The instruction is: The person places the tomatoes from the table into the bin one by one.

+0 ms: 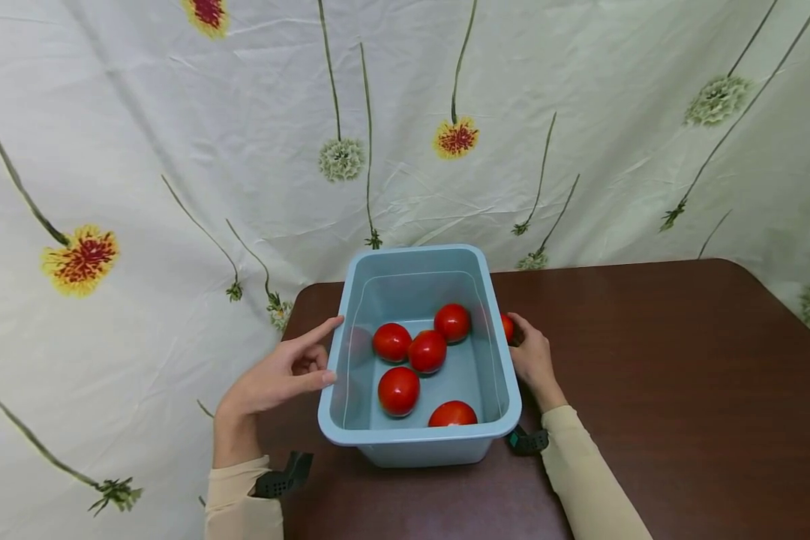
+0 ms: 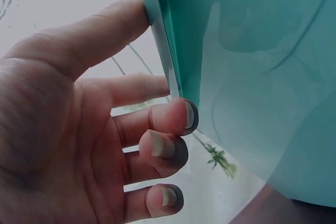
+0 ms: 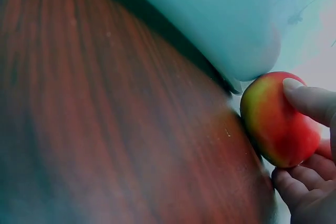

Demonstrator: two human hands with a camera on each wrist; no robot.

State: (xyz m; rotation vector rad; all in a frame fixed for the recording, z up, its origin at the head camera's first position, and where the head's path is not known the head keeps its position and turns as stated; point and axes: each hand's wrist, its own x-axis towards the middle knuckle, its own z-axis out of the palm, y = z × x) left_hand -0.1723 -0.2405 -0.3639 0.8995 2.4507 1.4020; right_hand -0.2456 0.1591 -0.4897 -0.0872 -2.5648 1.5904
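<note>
A light blue plastic bin [image 1: 420, 436] holds several red tomatoes, one of them a tomato [image 1: 399, 391] near its middle. My left hand [image 1: 277, 380] is at the bin's left side, thumb and index finger touching the rim, other fingers loosely bent. The left wrist view shows the fingertips [image 2: 178, 116] by the bin's wall [image 2: 252, 77]. Outside the bin's right wall, my right hand [image 1: 535, 360] grips another tomato [image 3: 278, 121], red with a yellow-green side. Thumb and fingers hold it in the right wrist view. In the head view, the bin's rim partly hides this tomato [image 1: 507, 328].
The bin stands on a dark brown wooden table [image 1: 648, 375] with rounded corners. Behind and to the left hangs a white cloth [image 1: 243, 150] printed with flowers. Dark bands with small devices [image 1: 283, 480] sit on both wrists.
</note>
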